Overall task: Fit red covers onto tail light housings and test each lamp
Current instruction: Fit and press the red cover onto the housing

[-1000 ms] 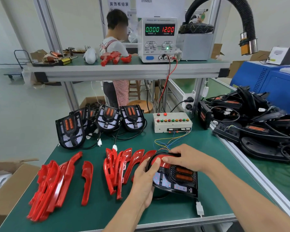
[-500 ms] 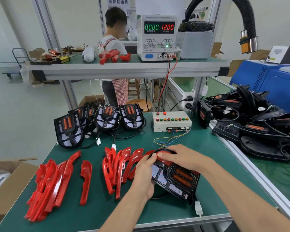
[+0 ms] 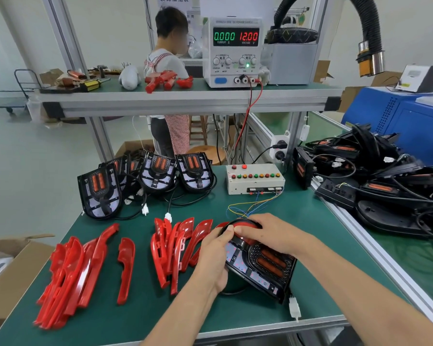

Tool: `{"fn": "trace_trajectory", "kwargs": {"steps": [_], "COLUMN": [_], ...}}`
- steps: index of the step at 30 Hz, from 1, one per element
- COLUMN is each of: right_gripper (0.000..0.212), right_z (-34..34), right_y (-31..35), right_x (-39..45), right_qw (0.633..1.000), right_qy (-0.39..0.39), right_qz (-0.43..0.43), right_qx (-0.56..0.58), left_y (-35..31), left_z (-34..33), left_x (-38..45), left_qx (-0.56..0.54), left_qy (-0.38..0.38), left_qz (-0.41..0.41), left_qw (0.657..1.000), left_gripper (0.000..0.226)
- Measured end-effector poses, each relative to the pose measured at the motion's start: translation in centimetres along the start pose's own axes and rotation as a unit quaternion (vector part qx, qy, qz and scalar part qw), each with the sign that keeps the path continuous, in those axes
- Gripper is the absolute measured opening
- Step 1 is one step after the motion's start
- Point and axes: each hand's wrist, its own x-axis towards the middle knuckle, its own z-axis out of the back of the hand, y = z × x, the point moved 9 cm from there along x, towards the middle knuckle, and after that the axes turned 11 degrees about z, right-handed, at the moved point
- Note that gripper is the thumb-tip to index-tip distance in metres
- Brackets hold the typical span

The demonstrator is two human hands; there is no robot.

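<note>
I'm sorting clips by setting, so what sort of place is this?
Most likely a factory assembly bench for vehicle lamps: a power supply on the shelf, a button test box, and batches of red covers beside black housings.
</note>
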Motion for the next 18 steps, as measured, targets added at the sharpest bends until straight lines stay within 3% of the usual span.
{"fn": "trace_trajectory", "kwargs": {"steps": [5, 9, 18], "right_gripper": [0.054, 0.053, 0.029], "right_z": [0.1, -0.2, 1.6], "right_y": [0.2, 0.1, -0.9], "right_x": [0.3, 0.3, -2.7], "right_qw": [1.000, 0.999, 0.996], "right_qy": [-0.005, 0.015, 0.081], "right_qz": [-0.011, -0.021, -0.015], "right_qx": [0.028, 0.028, 0.023], "left_y": [0.2, 0.2, 0.2], "left_z": [0.1, 0.5, 1.2], "left_x": [0.2, 0.2, 0.2], "left_qx": [0.000, 0.058, 0.065], "left_qy": [-0.013, -0.014, 0.004], "left_qz": [0.007, -0.014, -0.003], "left_qw": [1.000, 0.998, 0.998], "left_gripper": [0.031, 0.024, 0.033]}}
